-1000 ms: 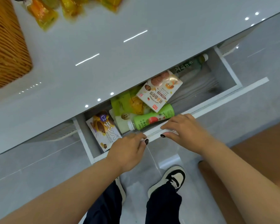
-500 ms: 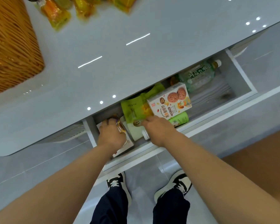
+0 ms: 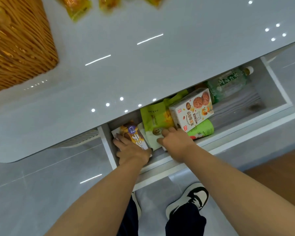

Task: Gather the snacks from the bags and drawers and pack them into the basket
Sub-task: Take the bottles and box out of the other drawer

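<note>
So both hands were already down in the open white drawer (image 3: 278,86), which is the landmark for everything here. The left hand (image 3: 131,150) sat at the drawer's left end, fingers wrapped over the near edge of the flat purple-and-orange snack box (image 3: 134,135), looking like a grip. The right hand (image 3: 175,140) was just right of it, fingertips on the light green foil pouch (image 3: 155,120); I couldn't tell whether it actually pinched it or only pressed. The pouch's long axis ran away from the person, toward the drawer's back, so I'd guess a straight pull toward the body frees it. The white cardboard cookie box (image 3: 192,108) leaned just right of the pouch, over a green plastic bottle (image 3: 203,131). The woven wicker basket (image 3: 19,48) sat up on the counter, well left of the drawer.
</note>
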Available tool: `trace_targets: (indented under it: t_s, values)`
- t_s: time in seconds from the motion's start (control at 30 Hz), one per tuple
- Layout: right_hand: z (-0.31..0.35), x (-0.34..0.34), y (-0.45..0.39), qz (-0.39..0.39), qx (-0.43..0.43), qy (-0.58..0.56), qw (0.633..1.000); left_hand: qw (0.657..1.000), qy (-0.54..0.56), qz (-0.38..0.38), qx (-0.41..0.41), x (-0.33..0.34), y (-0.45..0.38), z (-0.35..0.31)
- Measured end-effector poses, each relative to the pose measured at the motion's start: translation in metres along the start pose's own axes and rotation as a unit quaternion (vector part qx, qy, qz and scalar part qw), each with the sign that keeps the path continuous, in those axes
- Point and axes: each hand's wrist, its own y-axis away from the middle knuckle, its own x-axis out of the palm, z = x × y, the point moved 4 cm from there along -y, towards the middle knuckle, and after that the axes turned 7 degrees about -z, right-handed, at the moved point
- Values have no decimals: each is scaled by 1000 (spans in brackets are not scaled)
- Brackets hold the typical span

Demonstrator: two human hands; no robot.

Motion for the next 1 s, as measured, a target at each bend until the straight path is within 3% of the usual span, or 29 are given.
trace_targets:
  t_s: [0.07, 0.17, 0.33, 0.57, 0.67, 0.8, 0.9, 1.0]
  values:
    - [1, -5, 5, -48, -9, -12, 999, 999, -34, -15, 11, 3, 1, 0]
    - [0, -22, 15, -167, 0, -62, 984, 1000, 5, -11, 15, -3, 2, 1]
    - [-2, -62, 50, -305, 37, -185, 933, 996, 20, 34, 79, -31, 27, 16]
    - [-20, -140, 69, -340, 126, -351, 863, 971, 78, 125, 187, -114, 69, 14]
    - [-36, -187, 73, -349, 169, -415, 823, 961, 39, 161, 221, -157, 83, -10]
    - [-53, -248, 69, -374, 179, -401, 817, 940, -21, 224, 257, -218, 93, -44]
    - [-65, -284, 55, -418, 174, -380, 807, 945, -44, 167, 278, -266, 81, -67]
    - [-68, -303, 32, -508, 174, -386, 750, 958, -43, 30, 283, -298, 50, -85]
